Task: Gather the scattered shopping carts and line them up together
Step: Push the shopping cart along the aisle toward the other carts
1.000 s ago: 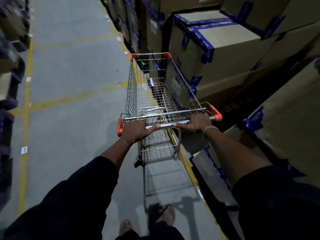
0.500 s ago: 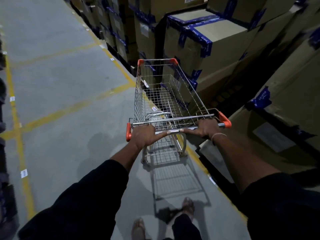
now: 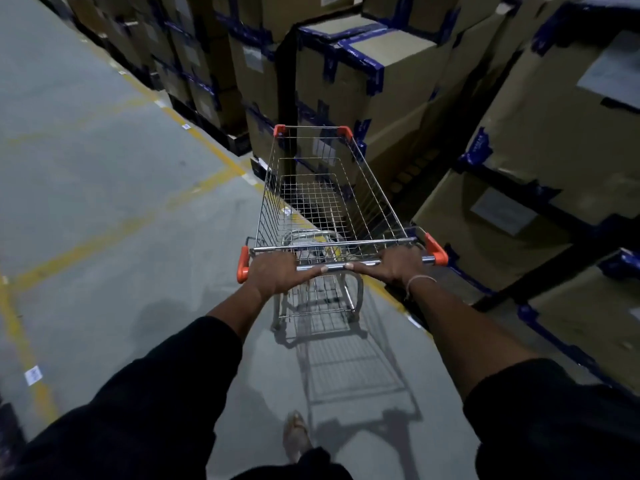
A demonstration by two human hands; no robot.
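A small wire shopping cart with orange corner caps stands in front of me on the grey warehouse floor, its basket empty. My left hand grips the left part of the cart's metal handle bar. My right hand, a thin bracelet at its wrist, grips the right part of the same bar. The cart's nose points toward the stacked boxes ahead on the right. No other cart is in view.
Tall stacks of cardboard boxes with blue tape line the right side and stand close to the cart's front. More boxes crowd the near right. Yellow floor lines cross the open concrete aisle on the left. My foot shows below.
The cart and I have turned to the right, so the box stacks now sit straight ahead and closer. Both hands keep their grip on the handle bar.
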